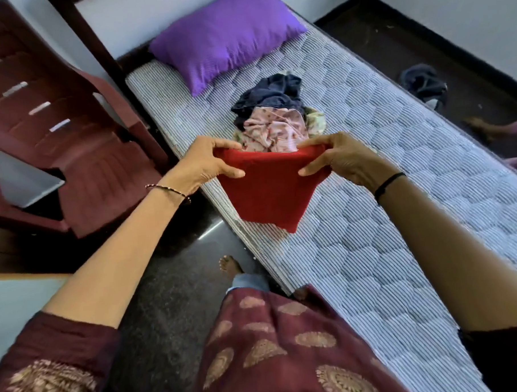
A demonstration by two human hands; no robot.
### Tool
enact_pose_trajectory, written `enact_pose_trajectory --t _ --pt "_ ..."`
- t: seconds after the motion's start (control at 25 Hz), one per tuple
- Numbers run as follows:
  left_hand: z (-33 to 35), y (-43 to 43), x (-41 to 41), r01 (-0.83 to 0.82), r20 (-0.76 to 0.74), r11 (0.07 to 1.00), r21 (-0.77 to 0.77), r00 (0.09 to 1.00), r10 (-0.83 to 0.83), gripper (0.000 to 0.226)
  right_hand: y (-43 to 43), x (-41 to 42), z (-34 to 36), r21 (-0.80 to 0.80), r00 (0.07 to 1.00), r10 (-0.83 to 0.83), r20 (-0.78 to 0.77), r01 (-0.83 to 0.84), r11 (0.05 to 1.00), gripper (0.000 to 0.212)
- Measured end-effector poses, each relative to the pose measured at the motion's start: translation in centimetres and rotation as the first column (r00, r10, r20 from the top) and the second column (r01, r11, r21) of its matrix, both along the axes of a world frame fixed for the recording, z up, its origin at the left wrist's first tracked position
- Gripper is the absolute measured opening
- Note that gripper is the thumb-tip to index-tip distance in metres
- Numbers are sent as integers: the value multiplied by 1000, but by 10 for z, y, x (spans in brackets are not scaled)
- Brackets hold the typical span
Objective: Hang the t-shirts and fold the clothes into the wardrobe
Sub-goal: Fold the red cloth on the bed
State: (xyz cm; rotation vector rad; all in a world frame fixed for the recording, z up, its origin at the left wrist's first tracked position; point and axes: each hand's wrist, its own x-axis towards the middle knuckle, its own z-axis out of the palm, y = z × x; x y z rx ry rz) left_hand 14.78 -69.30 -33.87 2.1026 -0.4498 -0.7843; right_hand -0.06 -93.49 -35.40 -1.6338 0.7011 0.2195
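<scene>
The striped quilted mattress point(399, 189) is running from the head end at the top to the near foot end, with a broad stretch of bare quilting showing along its right edge and towards the foot. A maroon plastic chair point(70, 130) is standing on the dark floor point(173, 303) just off the mattress's left edge, leaving a narrow strip of floor between them. A purple pillow point(223, 37) is lying at the head end. A pile of crumpled clothes point(274, 115), navy on top of pink print, is sitting around mid-mattress, below the pillow. A folded red garment point(269, 189) is hanging in the air near the left edge, in front of the pile. The left hand point(202, 162) and right hand point(341, 159) are each pinching a top corner, thumbs underneath and fingers curled over the fold.
</scene>
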Motion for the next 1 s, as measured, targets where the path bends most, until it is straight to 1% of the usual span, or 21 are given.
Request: enact_pose_trajectory --t 0.08,0.16,0.24,0.36,0.48,0.56,0.6,0.68,0.76,0.8,0.92,1.0 --pt "-7 -13 -22 129 172 973 191 972 -163 44 -7 -24 -11 -118 999 4 -50 -9 993 61" --pt "-16 -25 -37 233 273 918 321 905 -325 27 -11 -42 -22 -203 995 8 -100 -29 979 53" --pt "-27 -32 -46 285 316 888 362 858 -404 19 -13 -56 -31 -231 992 -3 -125 -26 973 41" --pt "-44 -37 -53 345 361 857 384 798 -483 20 -12 -77 -41 -253 991 -1 -131 -32 967 17" --pt "-53 -46 -62 354 362 838 416 780 -510 22 -16 -96 -52 -261 991 -35 -131 -1 965 9" --pt "-52 -56 -69 376 347 844 383 788 -509 15 -20 -107 -57 -293 991 -66 -120 29 956 6" --pt "-52 -63 -74 394 306 857 333 814 -493 11 -23 -113 -59 -322 991 -82 -109 43 946 10" --pt "-51 -80 -87 404 189 895 190 879 -438 9 -31 -127 -62 -403 989 -122 -83 79 912 19" --pt "-50 -101 -98 370 81 928 53 924 -373 7 -42 -139 -65 -438 976 -212 -48 170 883 10" --pt "-52 -113 -100 352 43 936 4 935 -352 6 -47 -143 -66 -449 964 -265 -28 225 865 11" --pt "-61 -158 -97 285 7 956 -73 958 -285 4 -69 -144 -71 -521 926 -377 20 332 786 16" --pt "-64 -189 -93 236 5 965 -111 972 -237 10 -86 -141 -69 -559 893 -445 64 402 725 19"
